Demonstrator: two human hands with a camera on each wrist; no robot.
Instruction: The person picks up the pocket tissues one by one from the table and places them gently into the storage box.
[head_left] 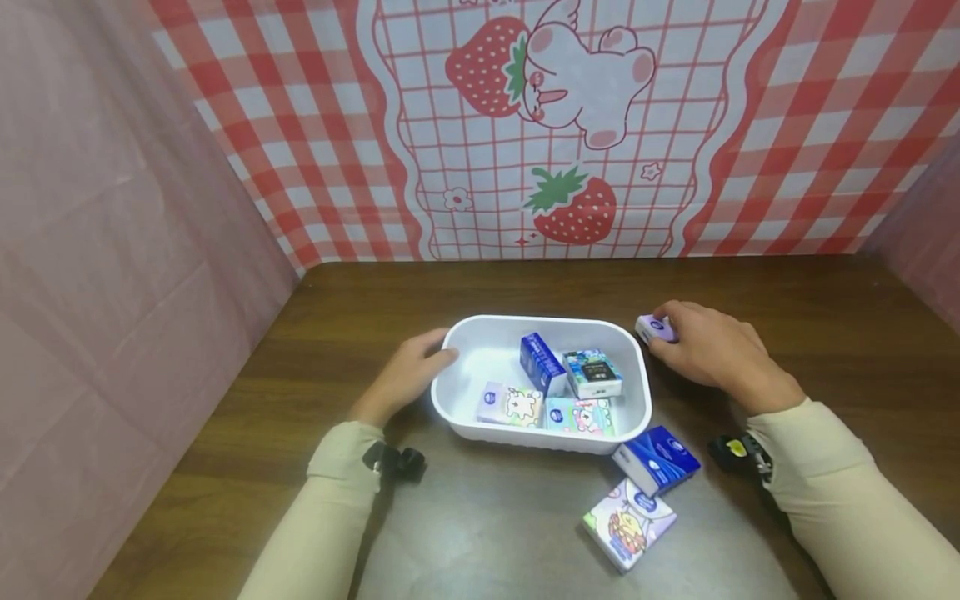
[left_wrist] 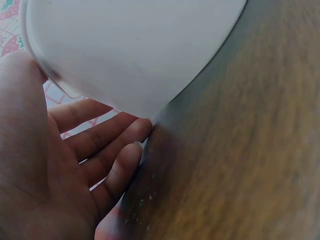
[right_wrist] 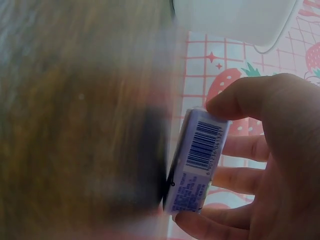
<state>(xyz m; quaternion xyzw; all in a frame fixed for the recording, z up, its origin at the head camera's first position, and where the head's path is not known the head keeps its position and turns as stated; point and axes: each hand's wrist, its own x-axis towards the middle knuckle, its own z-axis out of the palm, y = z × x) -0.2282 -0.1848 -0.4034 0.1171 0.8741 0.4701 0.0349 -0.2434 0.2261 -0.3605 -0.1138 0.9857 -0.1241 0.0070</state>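
Observation:
A white plastic basin (head_left: 540, 442) stands on the table with several small tissue packs inside, among them a dark blue pack (head_left: 543, 364) leaning on its edge. My left hand (head_left: 408, 375) holds the basin's left end, thumb over the rim and fingers along the outer wall (left_wrist: 135, 60). Just beyond the basin's right end, my right hand (head_left: 708, 346) grips a small purple tissue pack (head_left: 656, 329) between thumb and fingers. In the right wrist view a barcode shows on the side of that purple pack (right_wrist: 200, 155), which sits at the table surface.
A blue tissue pack (head_left: 657, 461) lies against the basin's front right corner. It overlaps a lilac pack with a cartoon print (head_left: 628, 525) nearer me. Behind the brown wooden table (head_left: 450, 287) hangs a red-and-white checked cloth (head_left: 300, 125). A pink cloth (head_left: 135, 208) hangs at left.

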